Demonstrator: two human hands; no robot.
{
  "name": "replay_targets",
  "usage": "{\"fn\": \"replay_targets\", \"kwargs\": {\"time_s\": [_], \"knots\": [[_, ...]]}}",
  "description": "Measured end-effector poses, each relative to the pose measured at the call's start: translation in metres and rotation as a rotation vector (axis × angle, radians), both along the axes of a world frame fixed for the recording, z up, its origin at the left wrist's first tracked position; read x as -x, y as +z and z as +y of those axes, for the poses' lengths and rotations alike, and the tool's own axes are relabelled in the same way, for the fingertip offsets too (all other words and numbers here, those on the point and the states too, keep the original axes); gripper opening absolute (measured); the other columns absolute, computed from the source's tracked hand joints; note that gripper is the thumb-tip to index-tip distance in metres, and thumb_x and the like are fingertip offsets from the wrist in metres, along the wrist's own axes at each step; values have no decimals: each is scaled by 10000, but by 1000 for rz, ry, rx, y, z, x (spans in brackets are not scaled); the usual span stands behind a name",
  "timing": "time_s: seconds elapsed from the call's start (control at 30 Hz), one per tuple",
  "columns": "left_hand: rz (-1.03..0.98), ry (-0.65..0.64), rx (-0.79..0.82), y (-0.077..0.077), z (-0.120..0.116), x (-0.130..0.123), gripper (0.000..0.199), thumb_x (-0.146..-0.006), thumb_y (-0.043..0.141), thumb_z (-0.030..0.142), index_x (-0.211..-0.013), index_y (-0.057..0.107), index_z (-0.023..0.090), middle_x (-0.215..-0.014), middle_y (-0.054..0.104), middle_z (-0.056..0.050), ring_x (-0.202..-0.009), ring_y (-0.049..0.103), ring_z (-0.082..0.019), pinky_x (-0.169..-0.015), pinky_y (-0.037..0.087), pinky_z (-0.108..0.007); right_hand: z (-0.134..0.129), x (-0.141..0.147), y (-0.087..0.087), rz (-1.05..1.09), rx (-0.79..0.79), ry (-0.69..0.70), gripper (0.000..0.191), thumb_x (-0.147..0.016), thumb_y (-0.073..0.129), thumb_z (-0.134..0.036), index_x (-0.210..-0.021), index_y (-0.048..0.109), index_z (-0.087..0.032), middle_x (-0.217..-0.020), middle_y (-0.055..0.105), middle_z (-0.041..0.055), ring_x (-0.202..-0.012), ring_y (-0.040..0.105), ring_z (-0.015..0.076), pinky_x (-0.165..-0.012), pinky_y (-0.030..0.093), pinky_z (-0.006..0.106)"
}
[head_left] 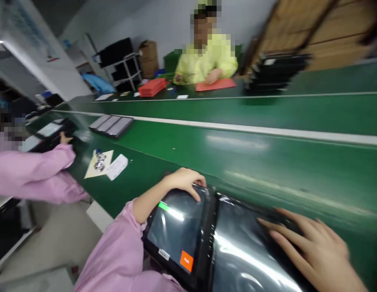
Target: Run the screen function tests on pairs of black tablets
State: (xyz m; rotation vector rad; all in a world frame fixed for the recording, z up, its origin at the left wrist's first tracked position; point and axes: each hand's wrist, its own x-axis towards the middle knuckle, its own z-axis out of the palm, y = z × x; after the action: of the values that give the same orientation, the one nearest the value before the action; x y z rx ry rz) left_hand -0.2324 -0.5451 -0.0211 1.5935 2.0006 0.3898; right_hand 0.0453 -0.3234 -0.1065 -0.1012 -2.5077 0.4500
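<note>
Green bench [127, 182] across frame; filmed panel [237, 251], lower right; dark screen [176, 233], lower centre, just beside it, long axis apparently top to bottom, foot leaning left; right hand [319, 247], lower right, fingers spread over panel, contact uncertain; left hand [186, 180], centre, nearer screen, gripping its top edge; orange label [186, 261] on screen

Got the left hand [186, 181] hooked over the far edge of a black-framed screen [176, 235] at 6 o'clock, and the right hand [319, 245] splayed over a shiny panel [240, 259] at 5. Also spotting a neighbor's pink sleeve [33, 168] at 9, plus a yellow-clad coworker [217, 52] at 12 touching a red sheet [225, 83].
</note>
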Motion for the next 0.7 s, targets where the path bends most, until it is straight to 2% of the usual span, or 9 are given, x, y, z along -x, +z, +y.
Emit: {"fn": "replay_targets", "kwargs": {"time_s": [0.07, 0.17, 0.23, 0.3, 0.43, 0.5, 0.57, 0.7], "knots": [[-15, 3, -34, 2, -1, 2, 434, -705, 879, 386, -1057, 716, 194, -1079, 756, -46, -1004, 695, -217, -824, 476, -259, -3, -11, 10, -70, 10, 48, 377, -1003, 402, -486, -957, 772, -436, -1182, 672, 74, -1058, 628, 356, -1006, 365, 677], [-93, -2, -53, 4, -1, 8, 195, -914, 660, 306, -1053, 735, 192, -1093, 758, -47, -1018, 691, -191, -894, 479, -263, -6, -20, 27, -92, 131, -51, 450, -1041, 329, -444, -1061, 771, -359, -1223, 659, 64, -1128, 606, 313, -1087, 361, 600], [-113, -10, -44, 5, -1, 9, 223, -957, 550, 246, -1062, 740, 191, -1117, 753, -50, -1041, 683, -185, -933, 476, -272, -9, -23, 36, -59, 189, -155, 479, -1049, 308, -410, -1048, 779, -326, -1194, 667, 69, -1122, 604, 300, -1088, 385, 557], [-116, -18, -20, 7, -2, 10, 237, -925, 579, 252, -1097, 732, 192, -1131, 746, -55, -1038, 678, -195, -929, 488, -286, -12, -25, 40, -38, 195, -223, 478, -1045, 325, -379, -978, 793, -315, -1156, 674, 74, -1104, 605, 301, -1083, 388, 553], [-76, -65, 2, 10, -5, 10, 325, -812, 725, 309, -1119, 715, 202, -1127, 737, -53, -1021, 664, -218, -911, 496, -310, -18, -22, 41, -59, 166, -202, 432, -1023, 384, -329, -910, 801, -304, -1147, 675, 76, -1084, 602, 293, -1078, 362, 579], [-61, -76, 3, 12, -5, 9, 336, -809, 732, 325, -1120, 711, 203, -1111, 736, -47, -1015, 660, -217, -901, 493, -306, -21, -20, 40, -62, 171, -162, 424, -1015, 393, -304, -897, 801, -293, -1157, 670, 79, -1086, 599, 281, -1077, 349, 574], [-61, -71, 5, 15, -3, 6, 329, -876, 659, 358, -1169, 697, 212, -1123, 728, -41, -1034, 653, -214, -912, 488, -305, -23, -17, 39, -77, 169, -136, 417, -1003, 408, -288, -863, 800, -291, -1161, 667, 78, -1083, 593, 274, -1076, 332, 569], [32, -87, -21, 19, 1, -8, 434, -1038, 327, 383, -1209, 696, 231, -1148, 697, -44, -1085, 629, -211, -981, 452, -344, -23, -17, 41, -94, 129, -158, 391, -981, 443, -280, -831, 804, -297, -1184, 663, 73, -1071, 583, 279, -1065, 303, 575]]}}
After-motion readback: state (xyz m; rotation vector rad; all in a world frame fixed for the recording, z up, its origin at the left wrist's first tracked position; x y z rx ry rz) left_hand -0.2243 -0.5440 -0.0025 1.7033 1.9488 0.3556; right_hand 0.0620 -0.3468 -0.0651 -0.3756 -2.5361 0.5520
